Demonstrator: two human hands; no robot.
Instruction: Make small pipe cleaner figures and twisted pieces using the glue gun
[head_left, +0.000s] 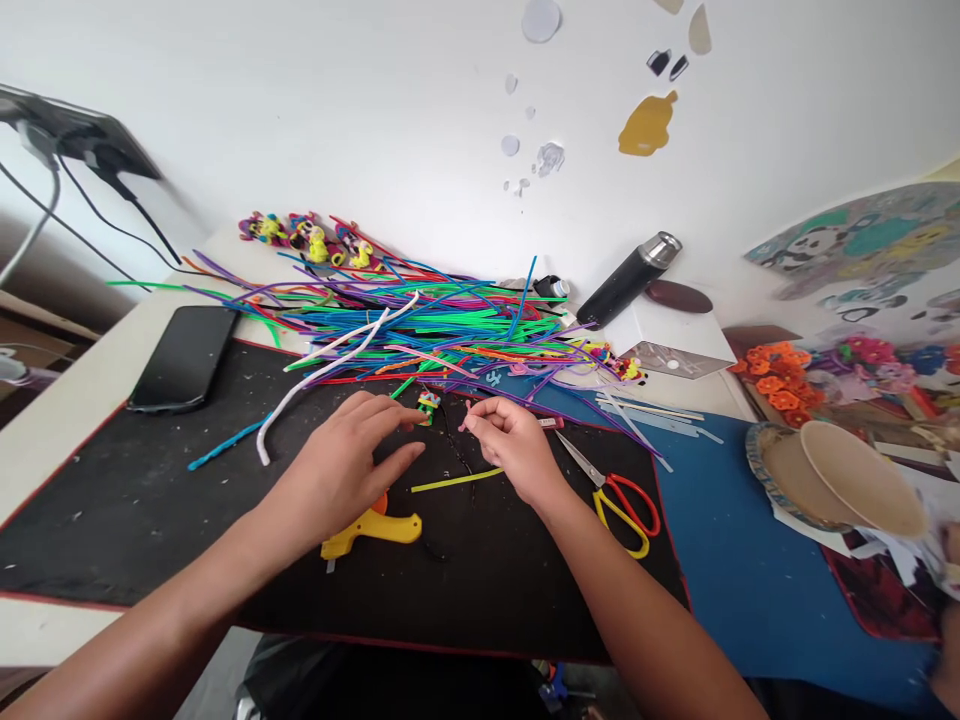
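My right hand (514,445) is turned inward with its fingers curled, thumb and forefinger pressed together on a small pink piece (464,416). My left hand (349,445) comes in palm down, fingers reaching forward and thumb spread well away from them. My forearms slant in from the two lower corners.

The pink piece sits at my right fingertips, in the gap between my hands. Just left of it is a little green figure (428,403), right by my left fingertips; I can't tell whether they touch it. A black stem (455,440) runs down between my hands, and a yellow-green strip (442,484) lies below them. A yellow tool (394,527) is partly under my left hand, and the scissors (598,478) lie open just beyond my right wrist, all on the black mat (510,590).

Past my fingers spreads a heap of coloured stems (450,325), with bright dolls (315,240) behind it and a phone (184,358) to its left. To the right, a flask (626,285) leans beside a white box (697,348) carrying a brown case (679,296); their insides are hidden. Farther right, a pale bowl (862,478) tilts over a patterned bowl (763,478).
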